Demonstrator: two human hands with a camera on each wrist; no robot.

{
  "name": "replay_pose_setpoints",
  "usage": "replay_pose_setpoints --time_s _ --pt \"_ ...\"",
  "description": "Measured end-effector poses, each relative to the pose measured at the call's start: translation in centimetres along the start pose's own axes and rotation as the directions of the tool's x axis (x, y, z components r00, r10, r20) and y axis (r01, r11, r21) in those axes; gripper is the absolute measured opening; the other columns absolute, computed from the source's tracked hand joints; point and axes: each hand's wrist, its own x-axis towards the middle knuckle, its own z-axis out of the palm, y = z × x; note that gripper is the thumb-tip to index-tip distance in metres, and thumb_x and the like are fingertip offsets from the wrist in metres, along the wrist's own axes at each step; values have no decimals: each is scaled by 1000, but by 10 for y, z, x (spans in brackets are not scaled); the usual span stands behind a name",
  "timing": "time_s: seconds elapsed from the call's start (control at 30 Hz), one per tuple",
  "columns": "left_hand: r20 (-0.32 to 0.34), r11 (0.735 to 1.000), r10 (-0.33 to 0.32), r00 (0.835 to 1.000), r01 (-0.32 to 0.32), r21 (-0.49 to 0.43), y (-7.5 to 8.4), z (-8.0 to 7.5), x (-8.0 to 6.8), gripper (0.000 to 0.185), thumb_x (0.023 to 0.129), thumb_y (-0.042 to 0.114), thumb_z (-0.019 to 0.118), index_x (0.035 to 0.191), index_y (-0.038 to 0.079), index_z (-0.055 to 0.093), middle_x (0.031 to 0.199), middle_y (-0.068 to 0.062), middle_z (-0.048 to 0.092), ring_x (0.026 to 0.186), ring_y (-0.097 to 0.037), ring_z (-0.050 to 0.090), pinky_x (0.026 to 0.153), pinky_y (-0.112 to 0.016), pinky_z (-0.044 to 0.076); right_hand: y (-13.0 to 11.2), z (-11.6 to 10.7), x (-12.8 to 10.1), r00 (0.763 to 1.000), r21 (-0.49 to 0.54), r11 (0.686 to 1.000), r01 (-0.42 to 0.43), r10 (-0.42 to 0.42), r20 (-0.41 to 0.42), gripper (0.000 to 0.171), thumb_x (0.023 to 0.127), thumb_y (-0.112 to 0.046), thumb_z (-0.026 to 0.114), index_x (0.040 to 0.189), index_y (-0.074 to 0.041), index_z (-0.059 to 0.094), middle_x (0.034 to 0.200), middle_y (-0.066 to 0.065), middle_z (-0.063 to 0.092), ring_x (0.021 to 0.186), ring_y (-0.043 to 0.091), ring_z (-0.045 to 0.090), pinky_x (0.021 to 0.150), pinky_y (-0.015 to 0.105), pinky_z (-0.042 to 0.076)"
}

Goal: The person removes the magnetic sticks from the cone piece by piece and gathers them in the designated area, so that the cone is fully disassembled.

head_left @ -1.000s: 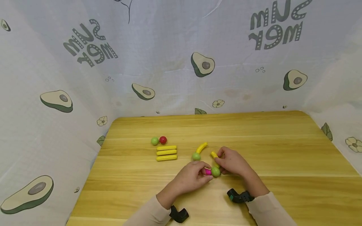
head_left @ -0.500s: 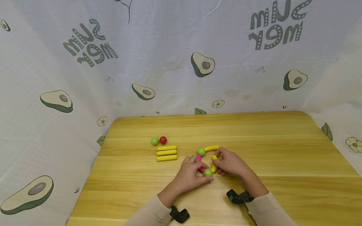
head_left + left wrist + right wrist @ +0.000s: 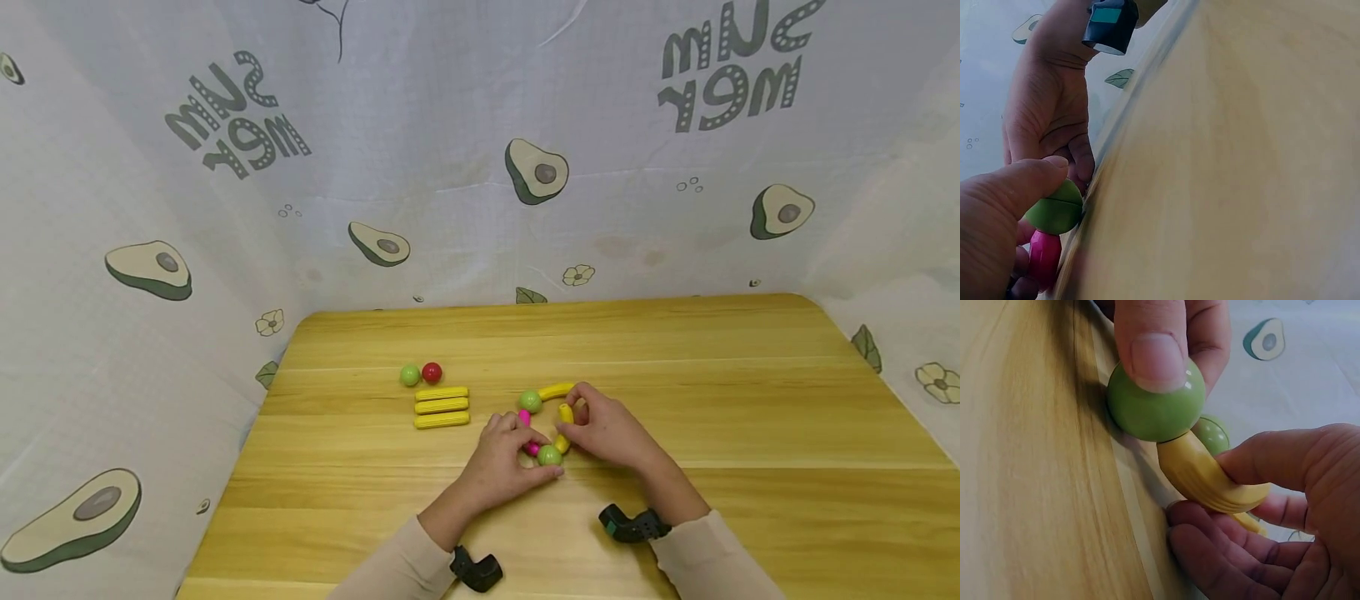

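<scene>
The near green ball (image 3: 550,455) is the landmark: it sits on the counter (image 3: 750,417) between both hands. The left hand (image 3: 501,463) lies just left of it, thumb pressing its top, fingers pinching the pink rod (image 3: 531,448) joined there. The right hand (image 3: 611,429) lies just right, pinching a curved yellow piece (image 3: 563,427) that rises from the ball toward the far side. Beyond, a second green ball (image 3: 529,402) carries another yellow curve (image 3: 556,391). The pieces form a glossy, ribbed loop, not quite closed.

left hand (image 3: 501,460): fingers pinched | right hand (image 3: 609,431): fingers curled, pinching
</scene>
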Motion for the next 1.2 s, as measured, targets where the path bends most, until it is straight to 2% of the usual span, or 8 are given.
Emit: replay_pose_setpoints --time_s 0.1,0.2,0.3,0.4,0.67,0.87,1.07,1.2 --pt "0 1000 3 1000 -3 7 0 0 0 32 82 50 84 99 23 76 90 12 52 86 -3 38 76 -16 33 1 -2 0 1000 -22 1000 10 -10 -19 32 92 -22 74 113 -9 53 74 3 55 60 15 48 53 26 38" --pt "4 1000 5 1000 -5 3 0 -1 -1 30 81 49 84 97 24 76 90 11 54 87 -3 39 77 -17 34 5 -9 0 996 -58 998 -10 5 -91 34 93 -22 72 116 -8 52 81 6 61 64 17 52 57 28 41" --pt "10 1000 -2 1000 2 -8 0 -1 -2 30 81 48 85 96 24 76 92 11 55 88 -3 40 78 -17 34 11 -23 -1 978 -61 996 -70 57 -202 38 96 -26 70 122 -6 51 91 11 64 71 20 55 61 29 43" --pt "17 1000 -10 1000 10 -14 0 -1 -2 30 81 48 85 97 25 76 92 12 54 89 -3 40 80 -17 34 17 -38 -4 959 -30 992 -127 115 -261 44 98 -31 67 129 -4 51 102 18 65 78 25 59 64 31 45" --pt "24 1000 -1 1000 1 -3 0 0 -2 29 82 47 84 98 25 75 92 12 53 90 -3 39 80 -17 33 38 -60 -10 956 -84 973 -213 190 -222 53 101 -31 60 140 4 52 121 29 63 101 40 62 81 47 51" --pt "31 1000 0 1000 0 -4 -1 0 -1 29 82 48 83 98 25 74 92 12 53 90 -3 39 81 -17 33 52 -63 -9 957 -97 971 -220 196 -215 50 98 -23 61 139 5 52 119 29 63 95 35 63 74 38 51" --pt "32 1000 5 999 -5 -1 -1 0 -2 30 83 50 83 98 25 74 91 12 52 90 -3 38 80 -17 33 59 -63 -9 953 -108 968 -225 196 -230 48 98 -21 62 136 7 53 118 31 65 95 38 65 75 44 52" --pt "30 1000 9 1000 -9 2 -2 0 -2 31 83 51 82 99 25 74 92 13 52 90 -3 39 80 -17 34 60 -62 -9 949 -126 965 -230 193 -251 47 98 -23 64 133 7 55 116 29 67 94 37 65 73 42 51"
